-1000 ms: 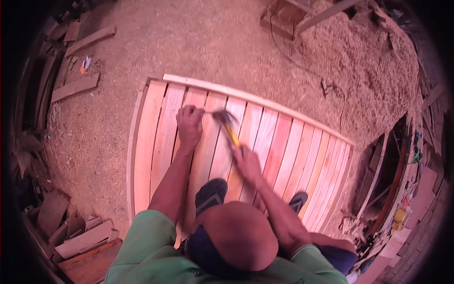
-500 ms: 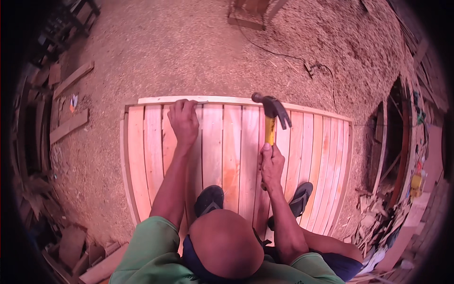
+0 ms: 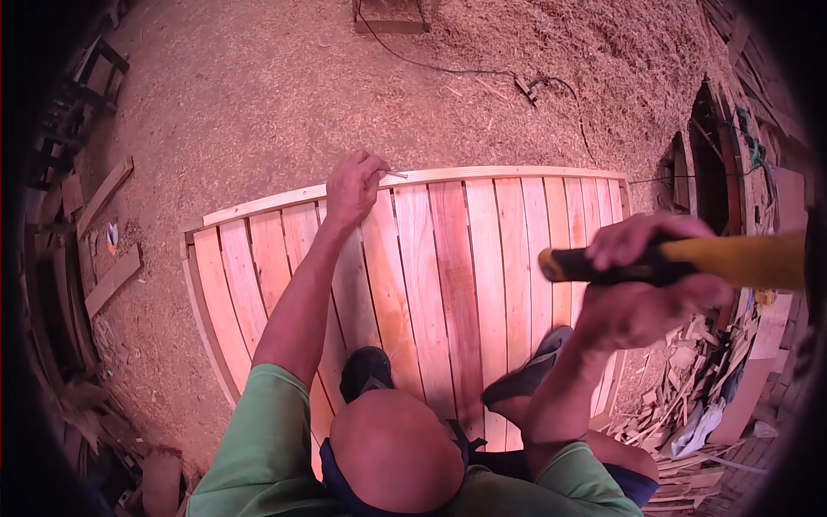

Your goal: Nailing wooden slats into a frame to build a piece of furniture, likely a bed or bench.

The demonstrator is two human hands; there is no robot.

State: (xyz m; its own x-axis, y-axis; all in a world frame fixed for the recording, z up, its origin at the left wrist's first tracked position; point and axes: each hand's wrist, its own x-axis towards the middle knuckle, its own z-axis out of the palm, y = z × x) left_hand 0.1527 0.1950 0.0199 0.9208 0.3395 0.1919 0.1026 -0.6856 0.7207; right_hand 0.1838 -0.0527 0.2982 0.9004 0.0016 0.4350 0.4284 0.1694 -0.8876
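Note:
At the far rim of a slatted wooden panel (image 3: pixel 416 224), my left hand (image 3: pixel 351 191) is closed, pinching a thin metal nail (image 3: pixel 396 175) that sticks out to the right of the fingertips. The nail lies nearly level along the light batten (image 3: pixel 517 171) on that rim; whether its tip touches wood cannot be made out. My right hand (image 3: pixel 637 306) grips a claw hammer (image 3: pixel 732 260) by its black and yellow handle, raised high at the right. The handle runs out toward the right edge of the view, where the hammer's head is hidden.
My feet in dark sandals (image 3: pixel 365 372) stand on the slats. Wood shavings cover the ground (image 3: pixel 258 103). A cable (image 3: pixel 457 69) with a plug runs beyond the panel. Offcuts (image 3: pixel 668 401) pile up at right, and boards (image 3: pixel 112 280) lie at left.
My right hand has swung the hammer up and to the right, away from the slats. The left hand still pinches the nail, now farther right along the batten. The view has shifted.

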